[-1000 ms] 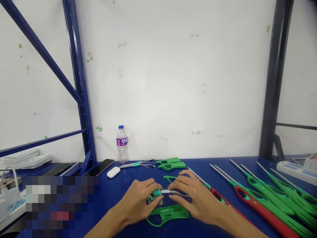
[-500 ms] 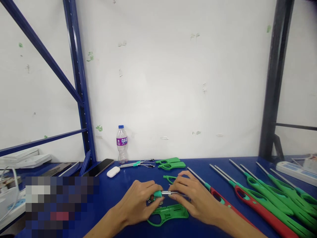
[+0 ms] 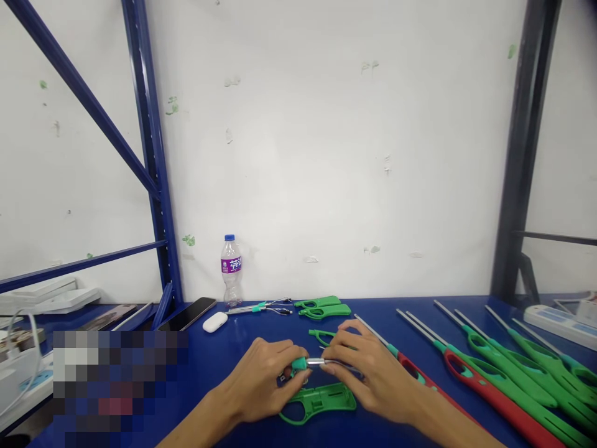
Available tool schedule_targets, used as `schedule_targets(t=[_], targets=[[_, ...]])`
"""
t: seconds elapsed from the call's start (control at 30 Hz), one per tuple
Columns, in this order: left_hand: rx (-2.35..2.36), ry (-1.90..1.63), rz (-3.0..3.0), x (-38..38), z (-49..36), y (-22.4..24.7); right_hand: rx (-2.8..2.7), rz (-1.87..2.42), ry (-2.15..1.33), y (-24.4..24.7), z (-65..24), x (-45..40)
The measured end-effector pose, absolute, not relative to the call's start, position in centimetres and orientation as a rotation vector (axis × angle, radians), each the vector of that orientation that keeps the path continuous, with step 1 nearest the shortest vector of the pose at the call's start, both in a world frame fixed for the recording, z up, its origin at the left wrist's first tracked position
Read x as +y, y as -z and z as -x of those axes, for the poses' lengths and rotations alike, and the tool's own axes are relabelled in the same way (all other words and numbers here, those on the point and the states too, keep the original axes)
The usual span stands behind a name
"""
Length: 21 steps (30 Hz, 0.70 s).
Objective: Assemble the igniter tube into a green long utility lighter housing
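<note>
My left hand (image 3: 268,379) pinches a teal plastic collar (image 3: 299,364), with a short silver metal tube (image 3: 315,361) pointing right out of it. At the tube's right end, the fingertips of my right hand (image 3: 368,367) are closed on a thin wire or rod, partly hidden by the fingers. Small dark parts hang below the collar beside my left fingers. Under both hands lies an open green handle shell (image 3: 326,399), its hollow side up. Another green shell (image 3: 319,336) is partly covered by my right hand.
Several green and red long-nosed lighters (image 3: 494,379) lie at the right. Behind are two green shells (image 3: 324,309), metal tubes with wires (image 3: 259,308), a bottle (image 3: 231,274), a white case (image 3: 215,322) and a phone (image 3: 189,314). Blue shelf posts (image 3: 156,155) and a power strip (image 3: 559,325) flank them.
The whole view has shifted slightly. Both hands keep their grips, and my right fingertips have moved a little along the wire or tube.
</note>
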State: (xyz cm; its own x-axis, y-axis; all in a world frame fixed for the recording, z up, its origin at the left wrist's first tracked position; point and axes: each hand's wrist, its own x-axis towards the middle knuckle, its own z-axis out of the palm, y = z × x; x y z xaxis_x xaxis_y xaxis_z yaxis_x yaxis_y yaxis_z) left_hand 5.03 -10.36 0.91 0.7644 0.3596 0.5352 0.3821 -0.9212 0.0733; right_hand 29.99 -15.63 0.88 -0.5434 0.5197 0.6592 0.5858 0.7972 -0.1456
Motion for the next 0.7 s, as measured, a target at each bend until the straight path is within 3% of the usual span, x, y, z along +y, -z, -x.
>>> schedule_targets(t=[0.7], targets=[[-0.679, 0.811, 2.947, -10.24, -4.79, -0.93, -2.267, 0.839, 0.102, -1.48, -29.73, -16.15]])
